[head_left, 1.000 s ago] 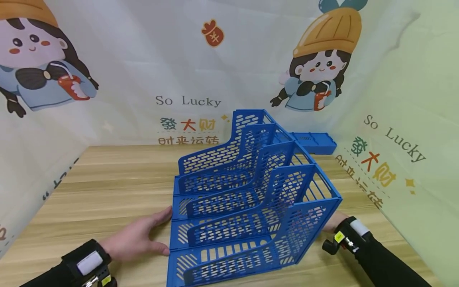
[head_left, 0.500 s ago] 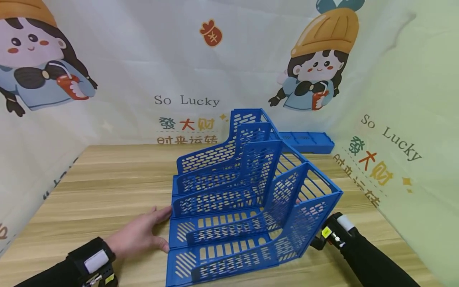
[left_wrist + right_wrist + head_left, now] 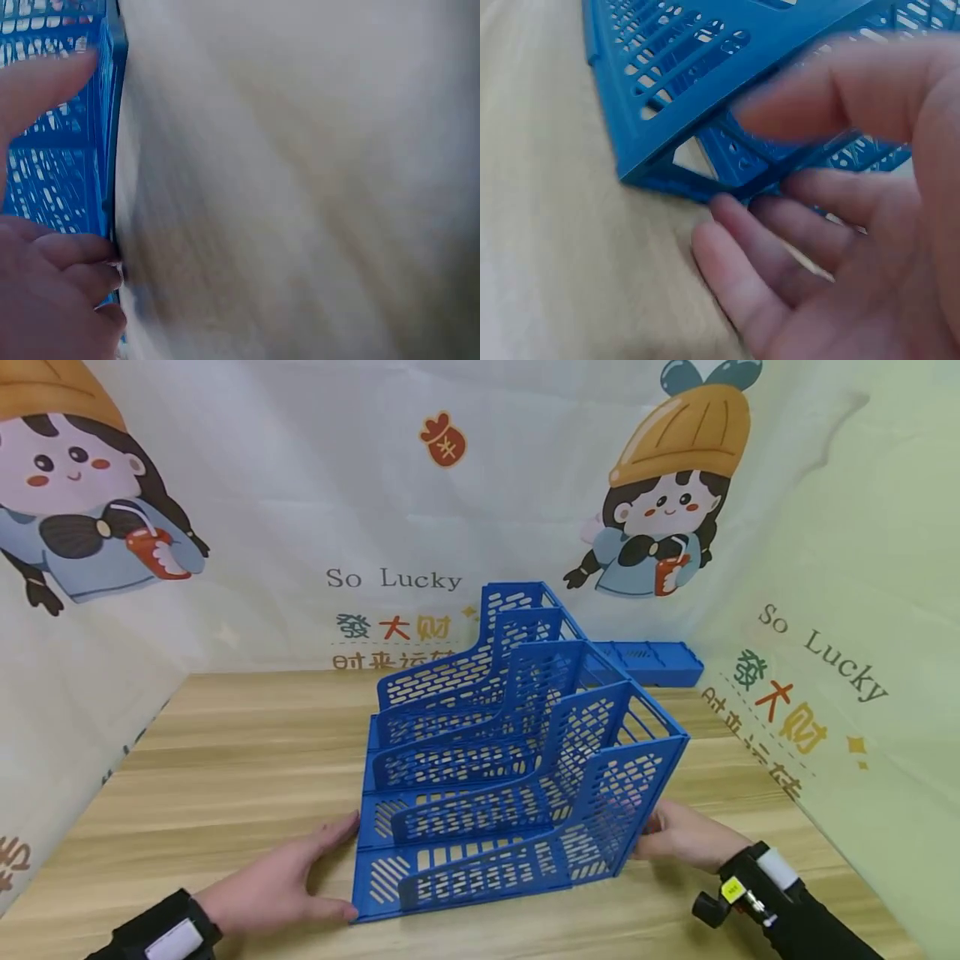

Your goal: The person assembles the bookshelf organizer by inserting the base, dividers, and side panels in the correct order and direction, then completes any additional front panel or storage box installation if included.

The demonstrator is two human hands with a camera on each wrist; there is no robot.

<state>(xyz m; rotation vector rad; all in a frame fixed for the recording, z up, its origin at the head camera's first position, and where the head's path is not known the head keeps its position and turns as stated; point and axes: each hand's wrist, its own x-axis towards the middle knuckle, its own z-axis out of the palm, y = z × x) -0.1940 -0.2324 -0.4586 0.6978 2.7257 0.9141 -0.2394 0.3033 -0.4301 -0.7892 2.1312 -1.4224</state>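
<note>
A blue plastic file rack [image 3: 480,870] with several upright perforated dividers stands on the wooden table in the head view. At its left edge is my left hand [image 3: 273,885], thumb and fingers spread wide, the tips at the rack's base edge. My right hand [image 3: 693,837] is behind the rack at its right; in the head view its fingertips are hidden by the rack's side panel. The right wrist view shows that hand's fingers [image 3: 739,274] extended by the lower back corner, with the thumb blurred in front of the rack's slotted back.
A flat blue plastic piece [image 3: 648,663] lies behind the rack at the table's far right. A white printed cloth [image 3: 300,493] hangs behind and at both sides of the wooden table [image 3: 225,760].
The rack has shifted away from me and its right corner has moved left. Its inner dividers have changed spacing. My right hand, largely hidden earlier, shows more behind the side panel.
</note>
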